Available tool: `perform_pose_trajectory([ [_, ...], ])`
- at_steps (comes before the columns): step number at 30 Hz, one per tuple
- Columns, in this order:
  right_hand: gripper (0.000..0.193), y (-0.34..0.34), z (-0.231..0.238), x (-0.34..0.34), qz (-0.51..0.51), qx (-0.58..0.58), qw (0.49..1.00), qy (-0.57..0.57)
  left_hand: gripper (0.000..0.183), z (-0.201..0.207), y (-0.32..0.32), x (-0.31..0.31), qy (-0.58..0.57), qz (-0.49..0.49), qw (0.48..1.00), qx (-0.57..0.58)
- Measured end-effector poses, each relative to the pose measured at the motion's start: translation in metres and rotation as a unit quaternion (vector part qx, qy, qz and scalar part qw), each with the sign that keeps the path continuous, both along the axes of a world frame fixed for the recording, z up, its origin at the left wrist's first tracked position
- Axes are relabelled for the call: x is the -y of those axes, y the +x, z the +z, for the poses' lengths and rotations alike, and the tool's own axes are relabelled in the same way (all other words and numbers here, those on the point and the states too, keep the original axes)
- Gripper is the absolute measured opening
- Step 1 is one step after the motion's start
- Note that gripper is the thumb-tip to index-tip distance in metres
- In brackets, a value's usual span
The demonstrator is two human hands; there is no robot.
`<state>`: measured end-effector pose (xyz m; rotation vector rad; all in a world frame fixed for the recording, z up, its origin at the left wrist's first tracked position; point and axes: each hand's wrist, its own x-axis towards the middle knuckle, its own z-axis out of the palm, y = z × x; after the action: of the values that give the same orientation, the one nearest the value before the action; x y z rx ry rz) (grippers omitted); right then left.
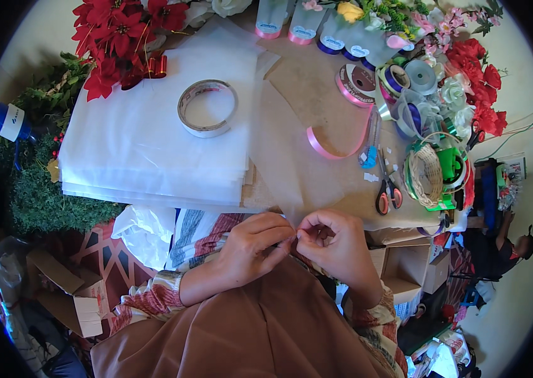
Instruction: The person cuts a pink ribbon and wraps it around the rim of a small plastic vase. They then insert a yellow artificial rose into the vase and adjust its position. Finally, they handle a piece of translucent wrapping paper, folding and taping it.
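Note:
My left hand and my right hand meet at the table's near edge, fingertips pinched close together. Between them is the gathered near end of a sheer translucent sheet, which spreads from the fingers over the brown tabletop. The exact spot they pinch is small and partly hidden by the fingers. To the left lies a stack of white translucent sheets, with a roll of tape resting on it. Scissors with black and orange handles lie right of my hands, below a blue cutter knife.
A pink ribbon spool trails a loose curl. More ribbon rolls, a wicker basket and a green tape dispenser crowd the right. Red artificial flowers stand at back left. An open cardboard box sits lower left; another person is far right.

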<state>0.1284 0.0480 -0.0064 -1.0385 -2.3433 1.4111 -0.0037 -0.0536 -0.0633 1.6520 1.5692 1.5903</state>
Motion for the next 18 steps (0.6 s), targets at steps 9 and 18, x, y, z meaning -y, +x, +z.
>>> perform_pose_trajectory([
  [9, 0.007, 0.0004, -0.0025, -0.0038, 0.004, -0.008, 1.0, -0.007, 0.012, 0.0014, -0.001, 0.0025, -0.018, -0.012, 0.998, 0.056],
  [18, 0.01, 0.0051, 0.0031, 0.0006, 0.013, -0.063, 0.997, 0.032, 0.009, 0.0002, -0.0016, 0.0025, -0.095, -0.032, 0.975, 0.2],
])
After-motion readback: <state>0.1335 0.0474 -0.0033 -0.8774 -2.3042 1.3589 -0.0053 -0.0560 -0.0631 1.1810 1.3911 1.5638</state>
